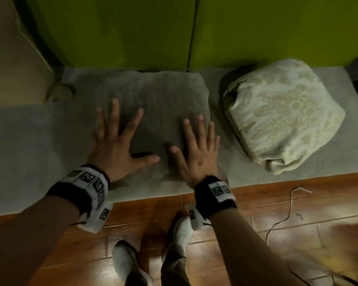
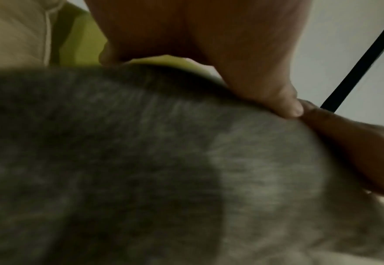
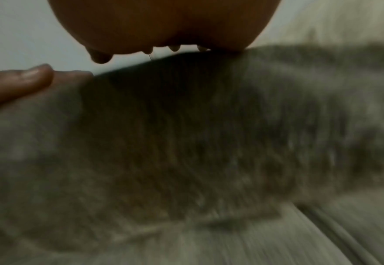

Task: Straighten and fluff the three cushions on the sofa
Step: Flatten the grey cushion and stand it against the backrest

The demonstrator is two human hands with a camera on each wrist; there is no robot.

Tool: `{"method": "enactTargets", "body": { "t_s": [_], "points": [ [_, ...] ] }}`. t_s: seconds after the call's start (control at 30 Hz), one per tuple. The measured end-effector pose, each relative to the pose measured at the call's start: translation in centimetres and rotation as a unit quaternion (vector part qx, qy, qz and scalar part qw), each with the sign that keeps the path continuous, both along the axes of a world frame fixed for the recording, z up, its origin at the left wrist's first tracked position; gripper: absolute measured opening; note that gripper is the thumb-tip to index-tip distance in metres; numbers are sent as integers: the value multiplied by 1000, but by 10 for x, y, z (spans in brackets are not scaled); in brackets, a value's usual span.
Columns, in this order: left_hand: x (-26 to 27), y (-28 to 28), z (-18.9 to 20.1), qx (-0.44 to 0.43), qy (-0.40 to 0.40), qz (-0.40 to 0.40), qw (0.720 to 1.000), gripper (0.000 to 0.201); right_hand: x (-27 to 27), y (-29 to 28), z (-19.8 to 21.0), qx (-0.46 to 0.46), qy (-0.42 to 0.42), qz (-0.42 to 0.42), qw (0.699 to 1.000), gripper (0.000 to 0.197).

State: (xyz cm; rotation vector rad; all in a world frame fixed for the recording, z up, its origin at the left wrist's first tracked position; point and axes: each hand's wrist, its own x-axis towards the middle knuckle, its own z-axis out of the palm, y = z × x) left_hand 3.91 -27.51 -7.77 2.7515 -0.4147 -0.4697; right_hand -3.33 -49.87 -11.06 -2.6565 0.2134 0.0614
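- We have both palms down on the grey cushion (image 1: 153, 104), which lies flat on the sofa seat (image 1: 29, 137) in front of the green backrest (image 1: 112, 32).
- Our left hand (image 1: 114, 149) rests near the cushion's front left corner, fingers (image 1: 115, 114) straight and spread, holding nothing.
- Our right hand (image 1: 196, 153) sits at the front right part of the same cushion, likewise flat and released, its thumb reaching toward the left thumb; the wrist views show the two thumbs close together on the fabric.
- The step in hand looks like the patting or pressing part of fluffing this middle cushion; we judge it is not yet stood up against the backrest.
- The patterned cream cushion (image 1: 281, 116) lies just beside it to the right, slumped and bunched, apparently untouched.
- A beige cushion (image 1: 12, 58) shows at the far left edge, leaning by the backrest; whether it is one of the three we cannot tell for sure.
- Next, we would probably need to grasp the grey cushion by its two side edges, shake or plump it, and set it upright and square against the backrest.
- That calls for curling the fingers around the edges, not more flat pressure, which only flattens the filling.
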Motion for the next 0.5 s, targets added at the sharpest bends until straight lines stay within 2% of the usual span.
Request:
{"method": "enactTargets", "body": {
  "t_s": [0.07,0.13,0.23,0.33,0.5],
  "points": [
    [13,-2,-28,56,62,-4,996,128,5,2,-36,-30,47,21,998,80],
    [18,3,-54,74,102,-9,992,131,4,-1,-68,-46,60,41,996,82],
    [15,3,-80,88,109,-16,990,138,1,-7,-100,-43,67,56,995,82],
    [13,-4,-97,120,128,-20,984,136,-10,-18,-128,-43,85,69,993,80],
    [17,-15,-99,162,167,-15,972,133,-26,-43,-149,-53,120,104,986,78]
  ]
}}
